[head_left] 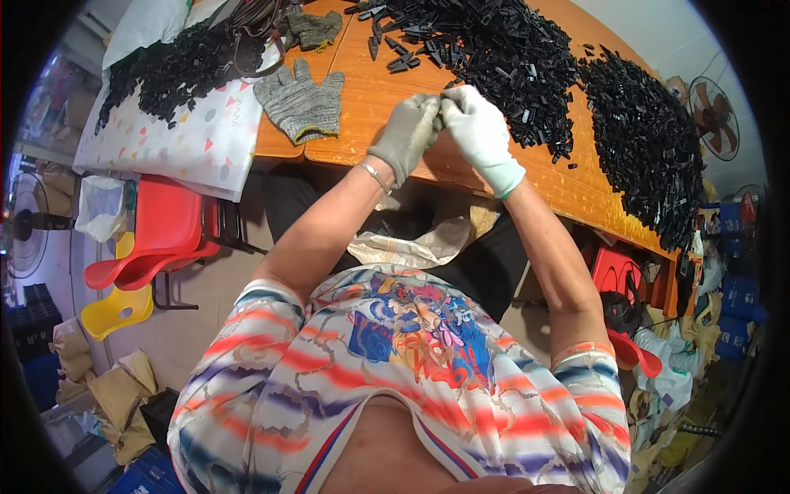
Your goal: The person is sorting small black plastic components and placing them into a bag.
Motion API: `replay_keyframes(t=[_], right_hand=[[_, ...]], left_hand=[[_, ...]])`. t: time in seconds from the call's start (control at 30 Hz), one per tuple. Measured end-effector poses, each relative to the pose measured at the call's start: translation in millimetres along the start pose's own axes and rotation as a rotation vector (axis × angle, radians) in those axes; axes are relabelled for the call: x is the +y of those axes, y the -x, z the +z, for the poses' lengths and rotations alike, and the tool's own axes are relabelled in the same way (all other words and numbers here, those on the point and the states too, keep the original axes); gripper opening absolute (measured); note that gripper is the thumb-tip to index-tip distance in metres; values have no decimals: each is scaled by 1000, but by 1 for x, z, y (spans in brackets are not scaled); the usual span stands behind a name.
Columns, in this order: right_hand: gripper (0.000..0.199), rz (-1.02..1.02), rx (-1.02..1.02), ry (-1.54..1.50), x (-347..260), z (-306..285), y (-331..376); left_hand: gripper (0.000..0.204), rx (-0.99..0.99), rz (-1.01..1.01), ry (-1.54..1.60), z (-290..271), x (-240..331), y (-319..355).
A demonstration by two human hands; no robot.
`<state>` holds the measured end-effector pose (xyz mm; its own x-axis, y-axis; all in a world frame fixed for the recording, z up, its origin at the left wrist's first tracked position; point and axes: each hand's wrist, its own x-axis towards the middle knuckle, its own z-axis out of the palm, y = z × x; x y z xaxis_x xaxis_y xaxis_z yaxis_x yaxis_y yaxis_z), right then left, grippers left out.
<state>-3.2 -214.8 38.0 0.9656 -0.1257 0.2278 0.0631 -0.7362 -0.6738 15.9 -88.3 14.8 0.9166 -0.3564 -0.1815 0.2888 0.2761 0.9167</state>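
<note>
Gloved left hand [409, 132] and right hand [481, 132] pinched together, held piece hidden; black plastic parts [502, 49] heaped on table [370, 90]

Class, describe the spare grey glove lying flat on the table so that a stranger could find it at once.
Start at the orange wooden table and look to its near left corner, beside the patterned white sheet. There lies the grey knitted glove, flat with fingers spread. Unlike the crumpled glove farther back, it lies open and empty.

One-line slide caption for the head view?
Gloved left hand and right hand meet, fingertips together, above an orange wooden table heaped with small black plastic parts.
</note>
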Motion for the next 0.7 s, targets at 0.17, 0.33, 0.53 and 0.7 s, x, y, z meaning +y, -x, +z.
replay_keyframes(t=[0.17,0.33,0.53,0.7], right_hand=[[28,237,-97,-576,5,-14,-7],[29,441,-374,-972,22,-23,5],[24,299,-400,-960,2,-9,32],[26,286,-583,-658,9,-2,29]], left_hand=[[26,-27,-6,-149,-6,7,14],[21,-73,-59,95,-15,-6,23],[21,-172,-98,192,-13,-12,46],[38,-245,-128,27,-38,-24,79]])
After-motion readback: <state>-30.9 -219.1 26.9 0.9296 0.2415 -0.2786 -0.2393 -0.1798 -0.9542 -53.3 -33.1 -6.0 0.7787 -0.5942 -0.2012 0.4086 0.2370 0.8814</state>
